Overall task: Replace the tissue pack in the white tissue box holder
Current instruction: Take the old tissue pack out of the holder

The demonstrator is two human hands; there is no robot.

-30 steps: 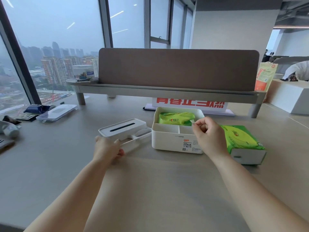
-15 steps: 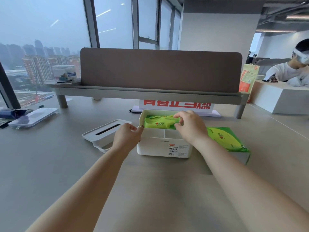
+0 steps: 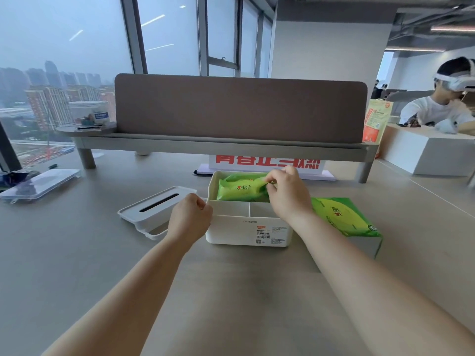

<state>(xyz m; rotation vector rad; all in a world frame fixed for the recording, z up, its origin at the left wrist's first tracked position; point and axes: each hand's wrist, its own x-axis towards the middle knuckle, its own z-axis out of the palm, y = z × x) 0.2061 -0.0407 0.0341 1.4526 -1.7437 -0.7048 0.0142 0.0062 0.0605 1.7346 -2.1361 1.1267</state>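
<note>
The white tissue box holder stands open on the desk in front of me. A green tissue pack lies in its rear compartment; the two small front compartments hold nothing. My right hand pinches the right end of that pack. At the holder's left rim, my left hand is closed on the edge. Left of the holder lies its white lid with a slot. A second green tissue pack rests on the desk to the holder's right.
A brown divider panel on a grey shelf spans the desk behind the holder, with a red-lettered sign under it. A clear flat case lies far left. An orange bag and a person with a headset are at the right.
My left hand left the lid and came to the holder's left rim. My right hand moved from the holder's front to the pack's right end and took hold of it.
</note>
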